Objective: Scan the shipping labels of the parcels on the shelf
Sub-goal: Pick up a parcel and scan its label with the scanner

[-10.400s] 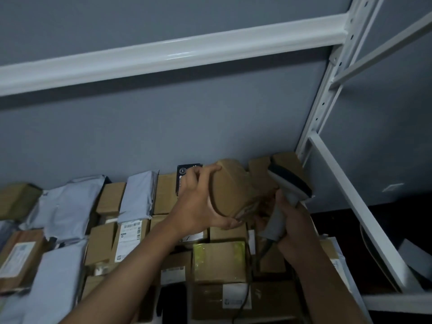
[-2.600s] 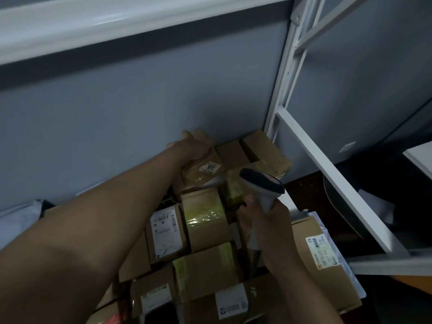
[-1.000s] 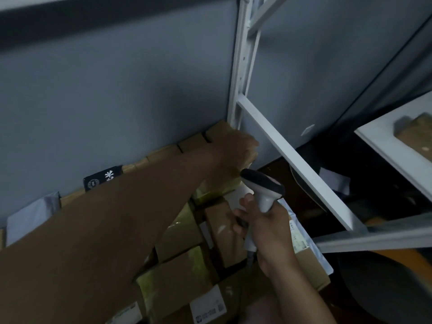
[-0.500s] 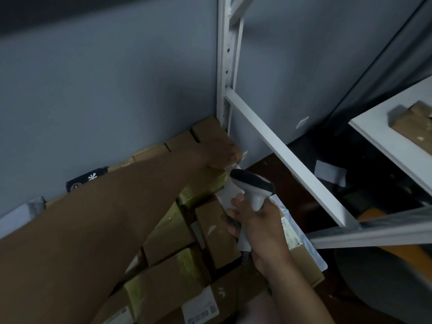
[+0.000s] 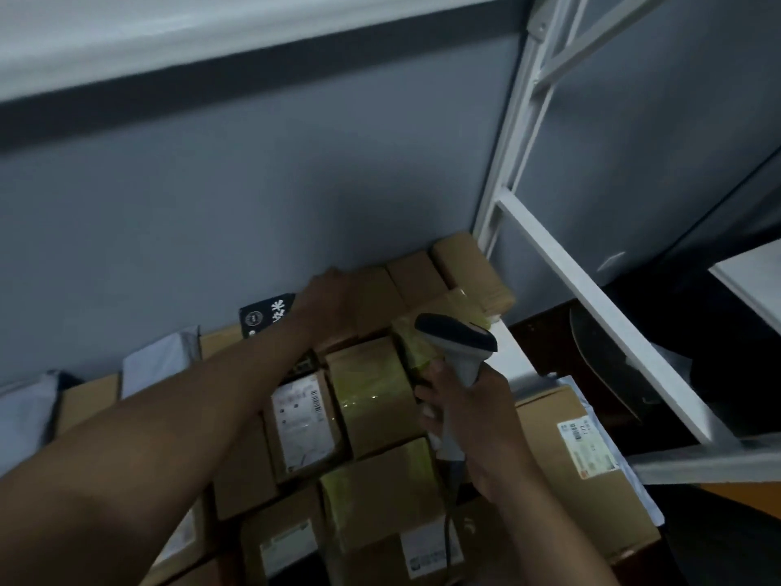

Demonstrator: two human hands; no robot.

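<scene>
Reaching to the back row, my left hand [image 5: 327, 300] lies on a plain brown box [image 5: 372, 302] against the grey wall; its fingers are out of sight behind the box top, so I cannot tell whether they grip it. Just left of it stands a black box [image 5: 266, 315] with white characters I cannot read. My right hand [image 5: 469, 420] is wrapped round the pale grip of the scanner [image 5: 458, 338], whose dark rounded head points at the rear boxes; a cable hangs below. The parcels [image 5: 372, 399] are cardboard cartons packed tight on the shelf, several glossy with yellowish tape. One white label [image 5: 302, 416] carries a barcode, its print too blurred to read. Another label [image 5: 587, 448] on the right carton shows "172". Grey plastic mailers [image 5: 158, 363] lie at the left. A white metal frame [image 5: 591, 315] bounds the shelf.
</scene>
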